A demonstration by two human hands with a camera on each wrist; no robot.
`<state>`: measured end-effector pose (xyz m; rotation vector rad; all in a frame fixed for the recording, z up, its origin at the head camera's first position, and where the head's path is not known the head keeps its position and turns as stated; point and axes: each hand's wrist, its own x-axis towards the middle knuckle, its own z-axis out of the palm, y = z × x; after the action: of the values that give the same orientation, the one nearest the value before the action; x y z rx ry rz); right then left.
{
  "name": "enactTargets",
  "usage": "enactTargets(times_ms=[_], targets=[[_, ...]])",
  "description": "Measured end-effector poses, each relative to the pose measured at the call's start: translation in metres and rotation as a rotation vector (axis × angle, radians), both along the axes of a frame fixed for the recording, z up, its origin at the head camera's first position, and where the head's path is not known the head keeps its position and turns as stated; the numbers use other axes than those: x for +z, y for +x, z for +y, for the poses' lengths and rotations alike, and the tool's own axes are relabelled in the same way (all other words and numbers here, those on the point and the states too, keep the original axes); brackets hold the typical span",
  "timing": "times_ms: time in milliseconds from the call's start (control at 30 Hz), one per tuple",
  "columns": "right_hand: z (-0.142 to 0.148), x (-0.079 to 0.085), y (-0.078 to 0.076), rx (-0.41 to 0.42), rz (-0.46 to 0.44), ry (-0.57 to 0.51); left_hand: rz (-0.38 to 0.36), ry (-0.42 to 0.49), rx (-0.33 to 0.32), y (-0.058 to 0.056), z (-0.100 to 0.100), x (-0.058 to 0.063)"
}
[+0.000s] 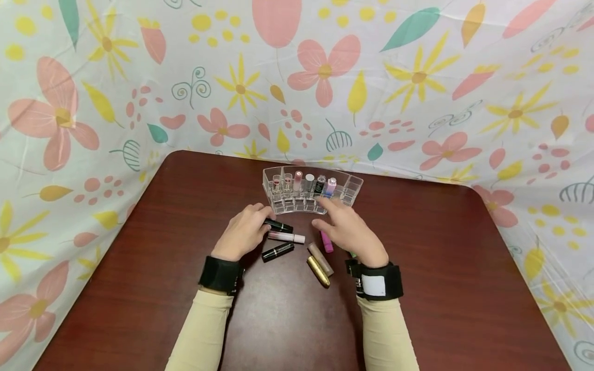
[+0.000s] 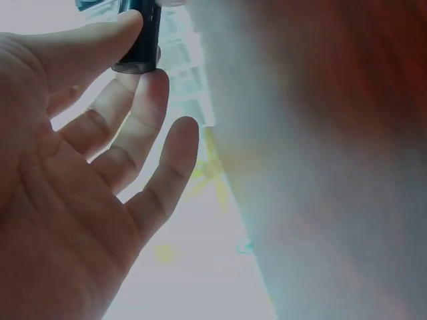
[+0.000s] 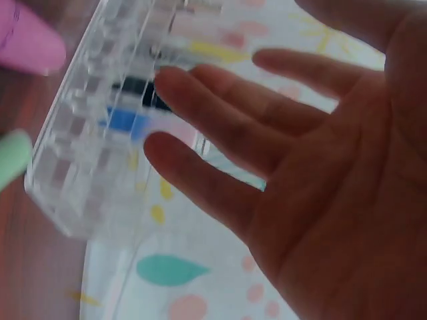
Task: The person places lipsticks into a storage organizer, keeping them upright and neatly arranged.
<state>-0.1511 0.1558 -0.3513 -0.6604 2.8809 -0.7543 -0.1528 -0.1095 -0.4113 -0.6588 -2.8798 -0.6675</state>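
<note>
Left hand (image 1: pixel 243 230) pinches black tube (image 1: pixel 281 226), long axis pointing rightward; clear organizer (image 1: pixel 355 184) ahead-right; right hand (image 1: pixel 355 232) nearer it, fingers extended, empty.

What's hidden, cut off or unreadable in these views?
Green tube: right wrist view, cut off by the left edge.
Pink tube: head view, upper end behind the right hand.
Black tube in the left hand: left wrist view, far end cut off by top edge.
Nearer black tube: head view, lettering too small.
</note>
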Motion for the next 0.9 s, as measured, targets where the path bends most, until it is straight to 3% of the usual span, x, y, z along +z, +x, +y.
enactTargets(times_ms=[167, 333, 667, 900], targets=[[-0.017, -0.003, 0.003, 0.11, -0.025, 0.02, 0.049, 0.054, -0.024, 0.004, 0.003, 0.015], [-0.019, -0.005, 0.005, 0.17, 0.02, -0.056, 0.136, 0.167, -0.085, 0.009, 0.01, 0.028], [-0.006, 0.021, 0.018, 0.113, 0.274, -0.291, 0.215, 0.416, -0.161, 0.022, 0.019, 0.057], [0.0, 0.054, 0.041, 0.089, 0.478, -0.525, 0.317, 0.563, -0.269, 0.04, 0.026, 0.098]])
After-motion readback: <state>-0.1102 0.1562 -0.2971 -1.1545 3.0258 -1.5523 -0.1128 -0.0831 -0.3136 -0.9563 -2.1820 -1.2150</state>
